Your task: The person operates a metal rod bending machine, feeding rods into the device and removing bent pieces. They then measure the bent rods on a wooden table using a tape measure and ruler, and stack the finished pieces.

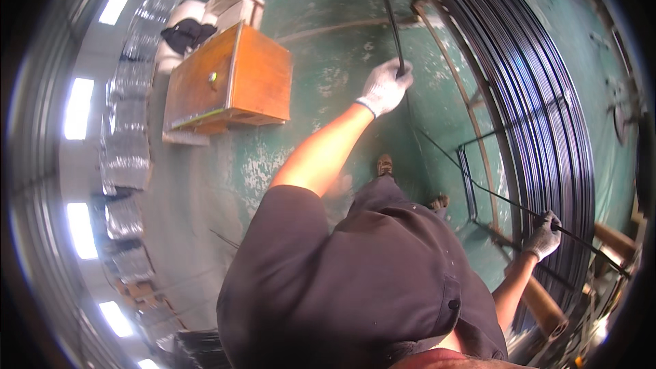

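Note:
In a white knit glove, my left hand (388, 87) is closed round the end of a thin black bar (388, 7). That bar runs away from me to the top edge of the view. My right hand (544, 236), also gloved, is lower and to the right, closed round another length of thin black bar (495, 195). This length slants from near my feet across to the lower right, passing over a large bundle of long black bars (540, 96). I cannot tell whether both hands hold one piece or two.
An orange-brown wooden cabinet (263, 75) stands on the green floor (328, 41) to the left, with a dark cap (186, 35) behind it. Plastic-wrapped stacks (125, 143) line the far left. A cardboard tube (547, 304) lies at lower right by the bars.

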Demonstrator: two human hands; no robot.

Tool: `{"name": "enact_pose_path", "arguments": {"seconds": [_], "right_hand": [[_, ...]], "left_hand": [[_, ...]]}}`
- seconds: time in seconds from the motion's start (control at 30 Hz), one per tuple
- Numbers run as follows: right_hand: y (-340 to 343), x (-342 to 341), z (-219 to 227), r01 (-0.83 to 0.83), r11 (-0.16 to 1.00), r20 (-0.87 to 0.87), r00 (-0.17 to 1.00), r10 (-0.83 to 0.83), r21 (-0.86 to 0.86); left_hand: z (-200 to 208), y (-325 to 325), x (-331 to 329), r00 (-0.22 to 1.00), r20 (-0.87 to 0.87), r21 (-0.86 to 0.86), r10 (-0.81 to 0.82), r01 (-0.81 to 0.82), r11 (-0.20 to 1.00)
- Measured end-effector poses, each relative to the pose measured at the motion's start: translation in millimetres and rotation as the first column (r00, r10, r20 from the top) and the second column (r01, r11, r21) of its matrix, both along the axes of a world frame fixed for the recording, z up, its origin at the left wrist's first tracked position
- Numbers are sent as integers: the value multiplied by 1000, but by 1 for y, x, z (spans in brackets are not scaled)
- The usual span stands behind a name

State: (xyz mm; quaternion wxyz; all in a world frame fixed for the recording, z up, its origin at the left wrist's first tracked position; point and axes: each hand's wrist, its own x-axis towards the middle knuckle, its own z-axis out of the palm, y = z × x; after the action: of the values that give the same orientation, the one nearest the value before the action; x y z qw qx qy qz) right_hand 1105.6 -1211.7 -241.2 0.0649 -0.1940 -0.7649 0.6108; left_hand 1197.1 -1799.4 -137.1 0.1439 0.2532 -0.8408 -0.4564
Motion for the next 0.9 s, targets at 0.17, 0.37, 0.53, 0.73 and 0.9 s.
{"name": "enact_pose_path", "arguments": {"seconds": [0.17,0.37,0.53,0.73,0.9], "right_hand": [[-148,-83,107,-318,946,-117,944,309,-68],[-349,-113,211,-601,782,-238,745,623,168],[-557,-81,265,-641,724,-566,509,649,253],[-715,-50,88,-936,350,-297,322,899,43],[-805,-19,-100,-995,-39,101,-30,994,91]], "left_hand": [[-64,-99,120,977,88,-63,193,-188,980],[-61,-202,238,827,-150,210,542,-510,834],[8,-293,294,486,-391,410,781,-668,621],[74,-383,358,209,-530,512,822,-694,507],[111,-473,398,38,-450,549,892,-776,310]]}}
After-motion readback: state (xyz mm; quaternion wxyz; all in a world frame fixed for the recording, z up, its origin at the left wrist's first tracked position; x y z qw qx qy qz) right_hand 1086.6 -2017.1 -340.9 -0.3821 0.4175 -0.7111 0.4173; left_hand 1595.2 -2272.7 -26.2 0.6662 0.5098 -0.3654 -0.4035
